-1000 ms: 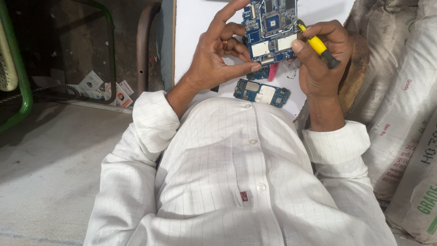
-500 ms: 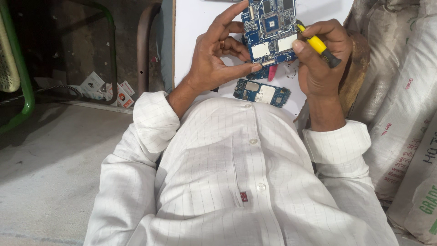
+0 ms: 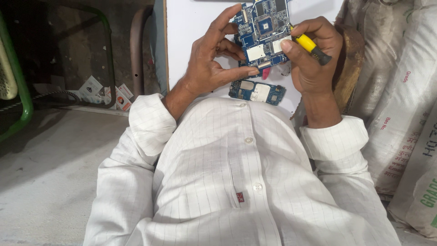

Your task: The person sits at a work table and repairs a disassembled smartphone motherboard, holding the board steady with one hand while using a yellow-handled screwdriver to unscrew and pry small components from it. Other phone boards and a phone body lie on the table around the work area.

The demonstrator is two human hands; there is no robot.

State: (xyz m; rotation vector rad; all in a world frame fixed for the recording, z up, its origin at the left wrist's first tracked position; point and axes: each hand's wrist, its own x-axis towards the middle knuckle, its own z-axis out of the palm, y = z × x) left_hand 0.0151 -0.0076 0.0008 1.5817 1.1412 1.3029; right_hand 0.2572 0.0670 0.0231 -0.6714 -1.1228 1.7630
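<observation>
My left hand [image 3: 211, 64] pinches a blue circuit board [image 3: 263, 32] by its lower left edge, thumb and fingers on it. The board has silver shields and a black chip. My right hand [image 3: 312, 59] steadies the board's right edge with the thumb and grips a yellow-handled screwdriver with a black end [image 3: 311, 46], its tip at the board's upper right. A second, smaller blue circuit board [image 3: 257, 91] lies on the white surface [image 3: 191, 32] just below the held one. A small pink object [image 3: 266, 73] shows under the held board.
White woven sacks [image 3: 400, 105] are stacked at the right, close to my right arm. At the left are a green metal frame [image 3: 22, 98], a brown pipe [image 3: 134, 50] and paper scraps [image 3: 102, 93] on the grey concrete floor [image 3: 50, 173].
Both hands and the held board have shifted very slightly; the grip stays the same.
</observation>
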